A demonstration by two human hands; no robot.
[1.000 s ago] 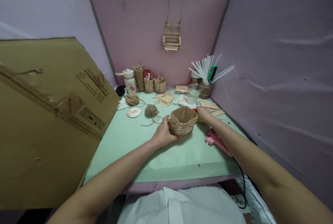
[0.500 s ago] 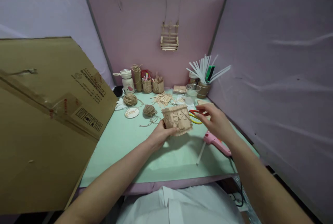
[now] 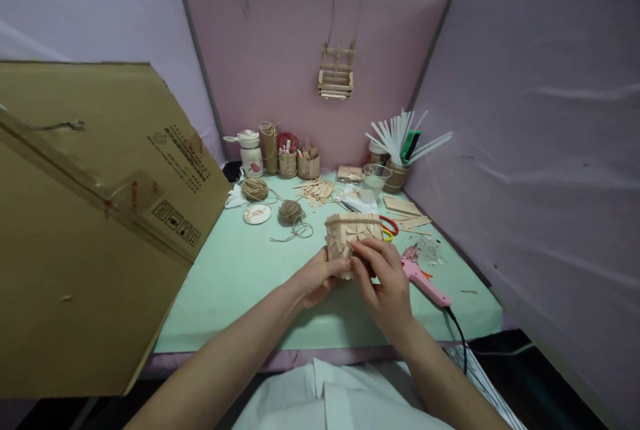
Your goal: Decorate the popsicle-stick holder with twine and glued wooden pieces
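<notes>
My left hand is wrapped round the lower left of a small craft-stick pot, thumb across its front. Scalloped edges, a twine band at the rim and bow-shaped wooden pieces decorate the pot. My right hand pinches at the pot's front face, beside a thin strand; whatever lies between its fingertips is too small to make out. Just behind the pot rest scissors with red and yellow handles, partly covered by it. To the right of my right hand a pink glue gun lies on the table.
A ball of twine, a white lid-like disc and loose craft sticks lie farther back. At the left leans a large cardboard sheet. Glue sticks stand in a pot at back right. The glue gun's cord runs off the table edge.
My right hand has come left from above the scissors to the pot's front, its fingers now closed there. My left hand still holds the pot, now more upright. The view has shifted slightly.
</notes>
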